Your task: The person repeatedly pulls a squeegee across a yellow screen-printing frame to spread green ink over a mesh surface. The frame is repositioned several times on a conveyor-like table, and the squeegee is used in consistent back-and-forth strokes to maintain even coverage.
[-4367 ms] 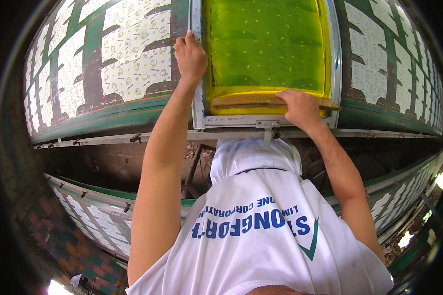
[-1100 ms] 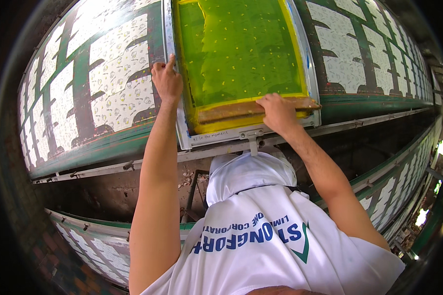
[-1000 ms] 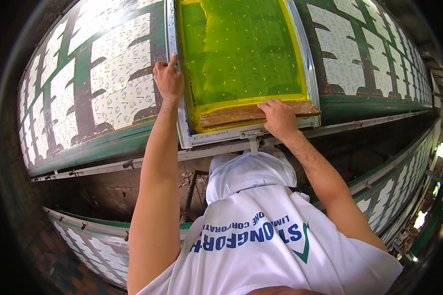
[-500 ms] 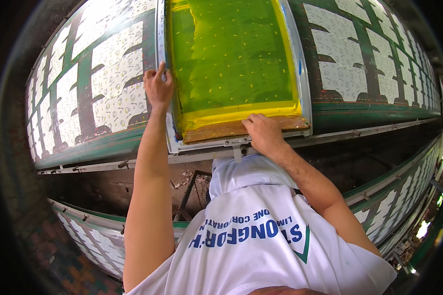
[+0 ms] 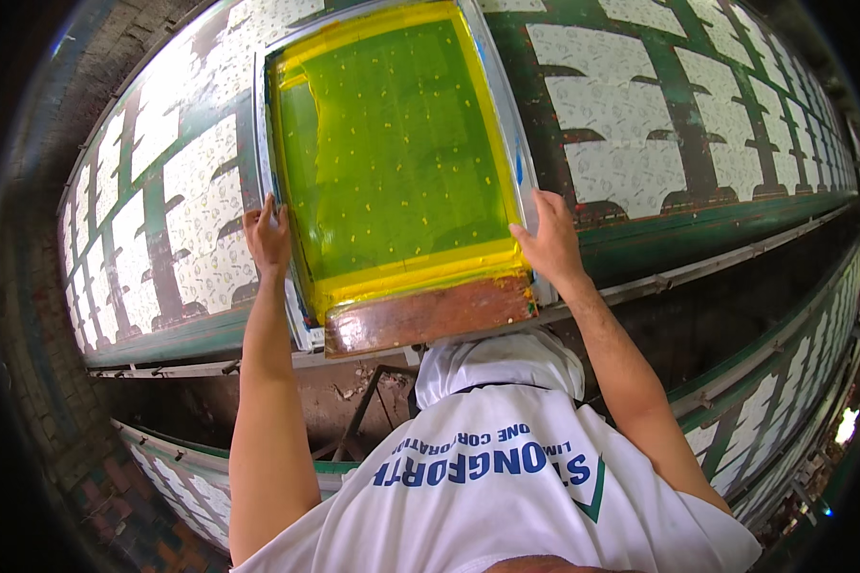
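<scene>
A printing screen (image 5: 401,153) with a pale metal frame and a green mesh edged in yellow lies ahead of me over the long table. My left hand (image 5: 268,234) grips the frame's left side, fingers curled at its edge. On the right side, near the front corner, my right hand (image 5: 552,241) clasps the frame, with the thumb over the inner yellow border. Across the screen's near end rests a squeegee with a brown wooden handle (image 5: 430,315), touched by neither hand. Its blade is hidden. Yellow ink lines the mesh along the near and left borders.
Printed white fabric pieces (image 5: 201,215) lie in rows on the green table, both left and right of the screen. A metal rail (image 5: 640,291) runs along the table's near edge. Behind me stands another table (image 5: 784,382) with similar pieces, across a narrow aisle.
My right hand has left the squeegee and taken hold of the frame's right side. The screen has shifted left and turned slightly. The squeegee handle now leans toward me.
</scene>
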Available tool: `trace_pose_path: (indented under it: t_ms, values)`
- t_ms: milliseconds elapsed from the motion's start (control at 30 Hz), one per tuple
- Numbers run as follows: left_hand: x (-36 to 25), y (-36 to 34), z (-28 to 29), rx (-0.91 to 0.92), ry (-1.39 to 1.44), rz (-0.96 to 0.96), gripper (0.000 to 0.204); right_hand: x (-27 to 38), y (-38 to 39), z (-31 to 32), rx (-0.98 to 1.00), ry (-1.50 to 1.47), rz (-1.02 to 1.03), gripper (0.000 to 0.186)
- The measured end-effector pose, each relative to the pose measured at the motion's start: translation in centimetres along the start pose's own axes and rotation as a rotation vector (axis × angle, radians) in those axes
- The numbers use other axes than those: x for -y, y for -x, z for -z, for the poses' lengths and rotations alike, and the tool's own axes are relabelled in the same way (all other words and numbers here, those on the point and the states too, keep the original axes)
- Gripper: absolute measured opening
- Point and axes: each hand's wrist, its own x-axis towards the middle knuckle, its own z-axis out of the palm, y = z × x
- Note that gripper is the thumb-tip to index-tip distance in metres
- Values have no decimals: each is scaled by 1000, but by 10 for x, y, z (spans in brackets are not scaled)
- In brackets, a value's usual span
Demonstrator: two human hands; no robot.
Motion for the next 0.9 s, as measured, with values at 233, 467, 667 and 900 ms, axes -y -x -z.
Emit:
trace_pose_path:
  t_ms: [233,467,667,900]
  values:
    - [-2,1,-1,-32,29,-22,46,-31,-36,-17,68,176,-191,72]
    - [10,3,-8,-50,51,-49,42,-17,-38,7,-4,101,-127,62]
    - [-3,-15,1,45,64,74,42,-6,-43,49,-125,43,6,63]
    - [-134,-23,-8,-71,148,-47,39,-114,-62,131,-131,57,-41,66]
